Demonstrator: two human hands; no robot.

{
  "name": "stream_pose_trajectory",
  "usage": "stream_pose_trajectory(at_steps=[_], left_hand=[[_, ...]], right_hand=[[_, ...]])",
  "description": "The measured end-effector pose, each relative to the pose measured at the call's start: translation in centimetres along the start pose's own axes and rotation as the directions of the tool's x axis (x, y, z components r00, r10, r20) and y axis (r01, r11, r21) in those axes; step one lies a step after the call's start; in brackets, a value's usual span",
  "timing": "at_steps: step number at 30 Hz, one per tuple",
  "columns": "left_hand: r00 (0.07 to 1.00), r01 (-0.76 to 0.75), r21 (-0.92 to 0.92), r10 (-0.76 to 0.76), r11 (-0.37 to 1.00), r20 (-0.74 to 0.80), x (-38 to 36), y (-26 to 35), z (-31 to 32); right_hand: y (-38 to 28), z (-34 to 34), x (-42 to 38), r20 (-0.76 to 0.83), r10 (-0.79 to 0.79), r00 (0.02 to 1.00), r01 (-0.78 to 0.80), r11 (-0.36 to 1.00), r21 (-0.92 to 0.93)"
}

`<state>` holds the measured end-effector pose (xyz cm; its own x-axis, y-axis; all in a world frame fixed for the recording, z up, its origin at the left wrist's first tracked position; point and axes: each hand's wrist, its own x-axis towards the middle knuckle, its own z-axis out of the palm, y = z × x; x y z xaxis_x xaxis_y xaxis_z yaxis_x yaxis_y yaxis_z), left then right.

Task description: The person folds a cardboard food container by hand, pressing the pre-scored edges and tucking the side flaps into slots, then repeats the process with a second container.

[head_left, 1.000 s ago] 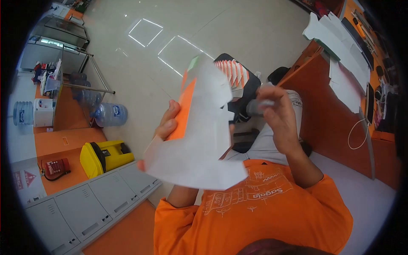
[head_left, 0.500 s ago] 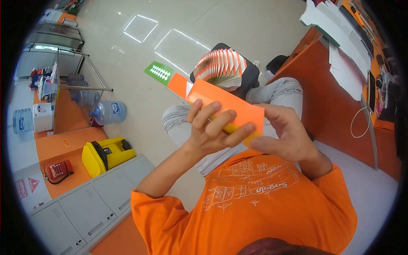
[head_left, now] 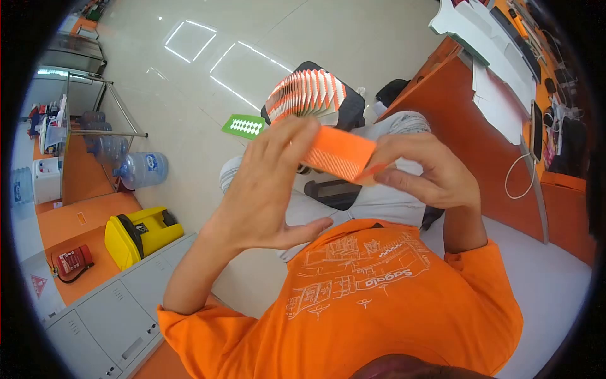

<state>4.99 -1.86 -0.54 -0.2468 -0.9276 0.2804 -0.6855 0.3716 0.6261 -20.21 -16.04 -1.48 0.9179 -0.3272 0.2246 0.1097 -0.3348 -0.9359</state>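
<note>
An orange strip of card or paper [head_left: 344,153] with a finely ridged lower edge is held up over my lap. My right hand [head_left: 429,170] is closed on its right end, pinched between thumb and fingers. My left hand [head_left: 259,183] lies across the strip's left part, fingers stretched close together and thumb spread well apart; whether the fingertips press on it is hidden. Past my left fingers a green piece with white diamonds [head_left: 244,126] sticks out; its join to the orange strip is covered. Beyond stands an orange-and-white pleated paper fan shape [head_left: 309,95].
The pleated paper rests on a black seat or bag [head_left: 353,110]. To the right is an orange desk panel [head_left: 467,126] with papers [head_left: 495,104]. At left are water jugs [head_left: 144,169], a yellow case [head_left: 142,234], a fire extinguisher [head_left: 72,260] and grey lockers [head_left: 107,309].
My left thumb has come into view, spread away from the strip, and the left fingers have shifted up and left. The strip has turned, its yellow edge no longer showing. The whole view has shifted slightly.
</note>
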Motion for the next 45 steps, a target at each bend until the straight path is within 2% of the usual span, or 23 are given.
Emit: stream_pose_trajectory(at_steps=[4,5,6,7,9,10,12,16,18,22,24,25,27,31,33,34,36,37,39,40,43,44,45], left_hand=[[0.996,-0.046,0.117,0.054,0.992,-0.065,1.4,0.3,0.0],[0.983,0.144,-0.066,-0.135,0.987,0.127,1.1,0.4,-0.1],[0.898,0.355,-0.205,-0.271,0.912,0.347,0.8,0.5,0.1],[0.897,0.354,-0.209,-0.267,0.912,0.352,0.6,0.6,0.3],[0.988,0.144,-0.305,-0.119,0.941,0.098,0.1,1.1,0.8],[0.987,0.146,-0.310,-0.119,0.939,0.105,0.0,1.3,0.9],[0.997,0.009,-0.277,0.013,0.961,0.078,-0.1,1.6,0.8],[0.993,0.070,-0.268,-0.043,0.961,0.105,-0.5,1.9,0.9],[0.997,0.036,-0.106,-0.028,0.994,0.074,-0.8,1.6,1.4],[0.997,-0.069,0.033,0.068,0.997,0.042,-0.9,2.0,1.4],[0.976,0.211,-0.160,-0.217,0.964,-0.021,-1.5,2.4,1.3],[0.976,0.212,-0.162,-0.218,0.964,-0.021,-1.3,2.4,1.6],[0.918,0.378,-0.357,-0.395,0.854,0.027,-0.8,2.7,2.4],[0.924,0.363,-0.427,-0.380,0.828,0.050,-1.6,1.7,4.0],[0.908,0.407,-0.484,-0.399,0.775,0.126,-1.9,1.6,4.4],[0.907,0.409,-0.486,-0.401,0.772,0.126,-2.2,1.2,5.0],[0.838,0.385,-0.686,-0.546,0.617,-0.021,-2.9,0.7,6.1],[0.832,0.390,-0.685,-0.555,0.616,-0.025,-2.8,0.7,6.4],[0.660,0.227,-0.799,-0.691,0.557,-0.295,-2.2,1.1,7.3],[0.644,0.206,-0.790,-0.688,0.578,-0.335,-1.7,1.2,7.7],[0.632,0.142,-0.892,-0.732,0.430,-0.252,-1.1,1.8,8.0],[0.634,0.137,-0.893,-0.731,0.428,-0.253,-0.8,1.8,7.8],[0.634,0.124,-0.926,-0.746,0.357,-0.203,-0.6,1.8,7.6]], right_hand=[[-0.9,0.8,0.4,0.088,-0.043,0.995,0.035,0.995,0.091],[-1.3,0.6,0.3,0.002,0.026,1.000,-0.026,0.999,0.037],[-1.4,0.6,0.1,-0.091,0.092,0.992,-0.093,0.996,-0.011],[-1.2,0.5,-0.1,-0.095,0.097,0.991,-0.098,0.995,-0.012],[-0.5,0.5,-0.8,-0.149,0.175,0.973,-0.181,0.983,-0.029],[-0.2,0.9,-0.9,-0.153,0.181,0.971,-0.187,0.982,-0.024],[0.2,1.7,-0.5,-0.162,0.216,0.963,-0.214,0.976,0.028],[-1.0,0.8,0.7,-0.002,0.241,0.971,-0.240,0.966,-0.099],[-0.8,0.7,1.2,0.069,0.123,0.990,-0.106,0.971,-0.213],[0.2,1.7,1.7,0.046,0.045,0.998,-0.035,0.980,-0.195],[0.1,1.4,1.8,0.065,-0.050,0.997,0.056,0.994,-0.093],[0.1,1.3,1.7,0.066,-0.048,0.997,0.054,0.994,-0.093],[0.2,1.1,1.5,0.146,-0.019,0.989,0.043,0.986,-0.163],[1.3,1.9,1.7,0.222,0.045,0.974,-0.037,0.999,-0.040],[2.2,2.6,1.8,0.084,0.136,0.987,-0.150,0.971,0.189],[2.8,3.1,1.7,0.087,0.138,0.987,-0.153,0.970,0.190],[3.8,4.2,1.6,-0.223,-0.063,0.973,0.058,0.998,-0.028],[3.4,4.6,1.5,-0.215,-0.064,0.975,0.061,0.998,-0.020],[1.9,6.1,0.9,-0.305,-0.168,0.937,0.071,0.950,-0.305],[1.8,7.5,0.6,-0.288,-0.096,0.953,0.006,0.954,-0.299],[2.4,10.1,0.5,-0.460,-0.066,0.886,-0.075,0.957,-0.280],[2.8,10.1,0.5,-0.458,-0.067,0.886,-0.076,0.955,-0.286],[3.2,10.1,0.5,-0.468,-0.145,0.872,-0.042,0.929,-0.368]])
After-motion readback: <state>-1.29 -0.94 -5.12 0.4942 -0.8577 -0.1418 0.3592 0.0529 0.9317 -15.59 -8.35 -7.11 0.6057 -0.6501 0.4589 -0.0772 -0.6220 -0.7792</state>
